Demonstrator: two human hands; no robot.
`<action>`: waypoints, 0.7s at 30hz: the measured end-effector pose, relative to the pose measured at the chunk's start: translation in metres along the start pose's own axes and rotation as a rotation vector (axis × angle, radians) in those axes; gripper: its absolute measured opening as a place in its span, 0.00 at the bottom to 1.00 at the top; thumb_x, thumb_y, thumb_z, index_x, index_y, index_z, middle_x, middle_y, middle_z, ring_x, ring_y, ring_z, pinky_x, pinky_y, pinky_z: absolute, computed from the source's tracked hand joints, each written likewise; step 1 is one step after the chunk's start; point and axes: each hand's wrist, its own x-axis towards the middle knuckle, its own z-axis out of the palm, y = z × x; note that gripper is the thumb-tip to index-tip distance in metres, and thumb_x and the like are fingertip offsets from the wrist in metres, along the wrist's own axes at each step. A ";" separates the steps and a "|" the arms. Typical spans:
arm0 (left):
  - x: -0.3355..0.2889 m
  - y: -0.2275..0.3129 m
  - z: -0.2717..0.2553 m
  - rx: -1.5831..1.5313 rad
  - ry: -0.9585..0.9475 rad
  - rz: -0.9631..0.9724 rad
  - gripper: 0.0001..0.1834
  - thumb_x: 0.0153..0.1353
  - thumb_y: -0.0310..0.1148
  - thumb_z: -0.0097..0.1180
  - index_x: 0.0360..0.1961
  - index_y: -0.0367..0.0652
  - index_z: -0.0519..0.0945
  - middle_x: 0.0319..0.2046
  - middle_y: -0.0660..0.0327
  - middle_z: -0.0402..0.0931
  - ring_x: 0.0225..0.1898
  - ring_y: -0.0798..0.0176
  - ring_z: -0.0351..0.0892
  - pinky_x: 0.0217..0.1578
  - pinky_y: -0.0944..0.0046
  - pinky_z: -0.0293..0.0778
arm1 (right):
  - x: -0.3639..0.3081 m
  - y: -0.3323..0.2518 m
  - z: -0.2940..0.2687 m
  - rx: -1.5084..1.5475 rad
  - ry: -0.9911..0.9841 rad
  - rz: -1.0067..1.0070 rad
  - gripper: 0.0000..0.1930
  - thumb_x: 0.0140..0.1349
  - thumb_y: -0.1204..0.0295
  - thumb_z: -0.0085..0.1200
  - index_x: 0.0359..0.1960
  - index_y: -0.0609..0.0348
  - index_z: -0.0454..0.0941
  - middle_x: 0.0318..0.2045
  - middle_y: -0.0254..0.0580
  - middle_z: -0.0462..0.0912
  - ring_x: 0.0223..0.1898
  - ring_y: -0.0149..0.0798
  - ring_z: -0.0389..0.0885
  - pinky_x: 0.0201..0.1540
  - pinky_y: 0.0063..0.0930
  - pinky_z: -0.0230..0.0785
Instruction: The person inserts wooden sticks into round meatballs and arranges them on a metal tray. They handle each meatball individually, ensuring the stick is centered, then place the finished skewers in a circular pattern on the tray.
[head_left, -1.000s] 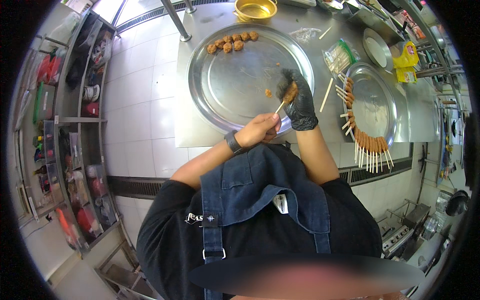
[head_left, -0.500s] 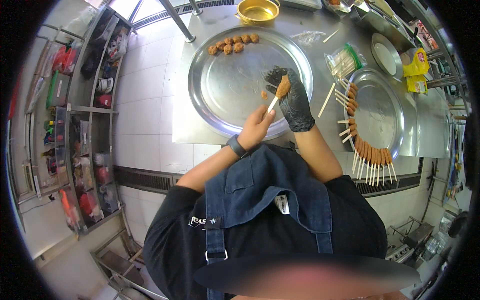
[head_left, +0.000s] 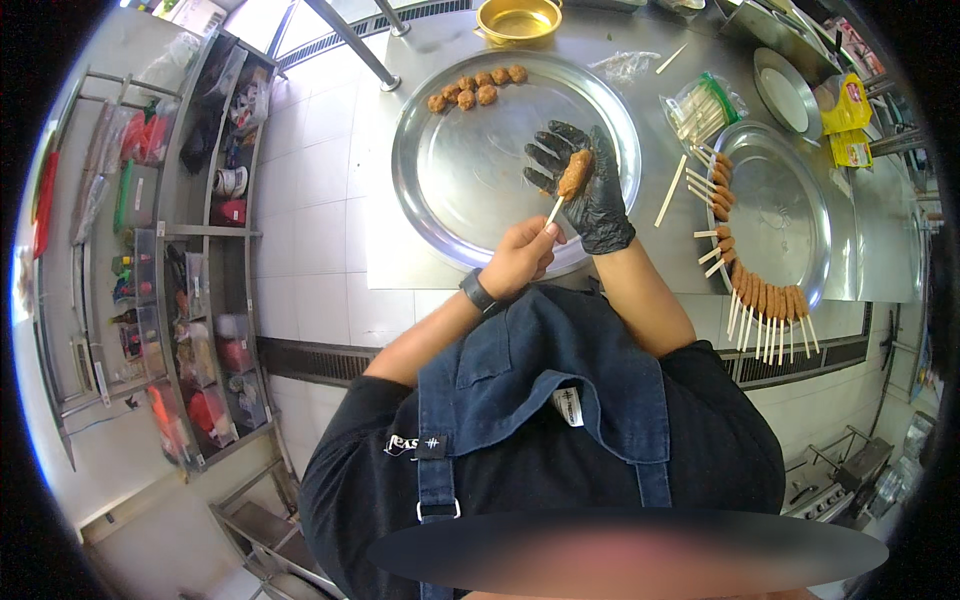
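With bare, closed fingers, my left hand point(head_left: 524, 252) grips the lower end of a wooden stick point(head_left: 556, 208). A brown minced-meat kebab point(head_left: 574, 176) is moulded around the stick's upper part. It lies against the palm of my right hand point(head_left: 592, 180), which wears a black glove and is open, its fingers spread. Both hands are over the near right part of a large round metal tray point(head_left: 470, 190). Several meat balls point(head_left: 466, 100) sit together at the tray's far left, and a small meat scrap lies beside the gloved fingers.
To the right, a second metal tray point(head_left: 800, 230) has several skewered kebabs point(head_left: 765, 295) along its rim, sticks pointing outward. Between the trays lie a loose stick point(head_left: 670, 190) and a bag of sticks point(head_left: 703, 108). A gold pot point(head_left: 518, 20) stands behind; a metal bowl point(head_left: 785, 92) sits far right.
My gloved right hand has opened from around the kebab, its fingers now stretched out to the left. My left hand still grips the stick. The whole view has shifted slightly.
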 end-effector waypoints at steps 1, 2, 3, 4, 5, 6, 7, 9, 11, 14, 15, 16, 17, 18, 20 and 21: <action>-0.002 0.001 -0.001 -0.045 -0.015 -0.013 0.17 0.72 0.43 0.37 0.35 0.42 0.72 0.16 0.75 0.53 0.16 0.79 0.50 0.15 0.74 0.48 | -0.001 0.001 0.002 0.017 -0.047 -0.003 0.14 0.65 0.58 0.49 0.33 0.56 0.76 0.25 0.36 0.79 0.27 0.36 0.79 0.39 0.38 0.78; -0.002 0.003 -0.003 -0.091 -0.031 -0.026 0.18 0.72 0.44 0.36 0.35 0.41 0.71 0.16 0.76 0.52 0.15 0.79 0.49 0.15 0.75 0.48 | 0.000 0.002 0.003 0.006 -0.024 -0.003 0.14 0.65 0.58 0.50 0.33 0.56 0.76 0.26 0.36 0.79 0.28 0.36 0.79 0.39 0.37 0.77; -0.003 0.004 -0.006 -0.083 -0.035 -0.036 0.18 0.72 0.44 0.36 0.35 0.41 0.71 0.16 0.76 0.52 0.15 0.79 0.49 0.15 0.75 0.48 | 0.001 0.004 0.003 0.009 -0.085 -0.011 0.14 0.65 0.59 0.50 0.34 0.56 0.76 0.26 0.36 0.79 0.28 0.37 0.79 0.38 0.36 0.77; -0.004 0.004 -0.008 -0.078 -0.036 -0.047 0.18 0.72 0.44 0.36 0.35 0.42 0.71 0.16 0.76 0.51 0.15 0.78 0.49 0.15 0.74 0.48 | 0.002 0.005 0.002 0.007 -0.057 -0.001 0.13 0.65 0.59 0.51 0.34 0.56 0.76 0.27 0.36 0.79 0.29 0.37 0.79 0.37 0.36 0.77; -0.006 0.004 -0.009 -0.081 -0.044 -0.051 0.19 0.72 0.45 0.36 0.35 0.42 0.71 0.16 0.76 0.51 0.15 0.78 0.48 0.15 0.74 0.48 | 0.002 0.007 0.000 0.018 -0.167 -0.004 0.13 0.65 0.59 0.51 0.34 0.56 0.76 0.27 0.37 0.79 0.29 0.37 0.79 0.37 0.35 0.76; -0.008 0.003 -0.011 -0.091 -0.051 -0.067 0.18 0.73 0.44 0.35 0.35 0.42 0.71 0.16 0.76 0.51 0.15 0.78 0.48 0.15 0.74 0.48 | 0.003 0.010 -0.002 0.024 -0.190 0.009 0.12 0.64 0.59 0.51 0.34 0.56 0.77 0.27 0.37 0.80 0.29 0.37 0.80 0.36 0.34 0.76; -0.008 0.003 -0.013 -0.105 -0.066 -0.071 0.18 0.73 0.44 0.35 0.35 0.43 0.72 0.16 0.76 0.51 0.15 0.78 0.48 0.16 0.74 0.47 | 0.003 0.011 -0.005 0.014 -0.129 0.020 0.12 0.64 0.60 0.52 0.34 0.55 0.77 0.27 0.37 0.80 0.30 0.37 0.80 0.35 0.33 0.76; -0.009 0.004 -0.017 -0.115 -0.099 -0.073 0.18 0.73 0.44 0.35 0.35 0.43 0.72 0.16 0.76 0.51 0.16 0.78 0.48 0.16 0.75 0.47 | 0.003 0.017 -0.007 0.033 -0.010 0.008 0.12 0.65 0.60 0.50 0.30 0.54 0.75 0.23 0.36 0.77 0.25 0.35 0.77 0.30 0.29 0.72; -0.010 0.004 -0.020 -0.108 -0.129 -0.063 0.18 0.73 0.44 0.35 0.35 0.43 0.72 0.16 0.76 0.51 0.16 0.78 0.48 0.16 0.75 0.48 | 0.003 0.019 -0.006 0.014 -0.088 0.005 0.14 0.66 0.59 0.49 0.26 0.53 0.73 0.19 0.33 0.73 0.21 0.32 0.72 0.26 0.27 0.67; -0.009 0.003 -0.021 -0.056 -0.094 -0.049 0.19 0.73 0.44 0.36 0.34 0.41 0.72 0.15 0.75 0.53 0.15 0.78 0.50 0.15 0.75 0.49 | 0.001 0.019 -0.001 -0.123 -0.230 -0.044 0.19 0.68 0.57 0.45 0.19 0.50 0.64 0.13 0.28 0.60 0.14 0.29 0.56 0.20 0.25 0.50; -0.008 0.002 -0.021 0.000 -0.073 -0.006 0.19 0.73 0.43 0.36 0.34 0.41 0.73 0.15 0.75 0.54 0.15 0.78 0.50 0.15 0.75 0.49 | 0.001 0.018 0.001 -0.069 -0.301 -0.032 0.18 0.68 0.57 0.45 0.22 0.52 0.66 0.15 0.30 0.63 0.15 0.30 0.60 0.21 0.25 0.54; -0.008 0.000 -0.021 0.058 -0.041 0.031 0.19 0.73 0.43 0.36 0.33 0.41 0.73 0.15 0.75 0.55 0.15 0.78 0.50 0.15 0.75 0.49 | 0.000 0.018 0.003 -0.014 -0.369 -0.019 0.17 0.68 0.56 0.45 0.24 0.53 0.69 0.16 0.32 0.67 0.17 0.30 0.64 0.23 0.25 0.58; -0.007 -0.002 -0.021 0.114 -0.008 0.065 0.19 0.73 0.43 0.36 0.33 0.41 0.74 0.14 0.74 0.55 0.14 0.78 0.51 0.15 0.75 0.49 | -0.001 0.018 0.004 0.079 -0.512 -0.021 0.17 0.68 0.56 0.45 0.27 0.54 0.72 0.18 0.34 0.71 0.19 0.31 0.68 0.24 0.26 0.63; -0.007 -0.004 -0.022 0.072 -0.012 0.057 0.20 0.73 0.43 0.36 0.33 0.40 0.74 0.14 0.74 0.56 0.14 0.78 0.51 0.15 0.75 0.50 | -0.003 0.019 0.003 0.015 -0.301 -0.025 0.15 0.67 0.56 0.46 0.33 0.55 0.73 0.23 0.36 0.74 0.23 0.33 0.72 0.28 0.26 0.67; -0.005 -0.007 -0.024 -0.010 -0.004 0.036 0.21 0.72 0.43 0.37 0.32 0.38 0.74 0.14 0.73 0.57 0.14 0.77 0.52 0.15 0.75 0.51 | -0.006 0.020 0.001 -0.036 -0.124 -0.066 0.18 0.66 0.56 0.48 0.45 0.58 0.75 0.33 0.42 0.81 0.32 0.36 0.81 0.35 0.26 0.75; -0.005 -0.008 -0.023 -0.009 -0.028 0.045 0.21 0.72 0.43 0.37 0.32 0.38 0.74 0.14 0.73 0.57 0.14 0.77 0.52 0.15 0.75 0.51 | -0.007 0.020 -0.002 -0.081 -0.111 -0.072 0.20 0.66 0.57 0.49 0.49 0.59 0.73 0.38 0.44 0.81 0.36 0.37 0.81 0.39 0.29 0.75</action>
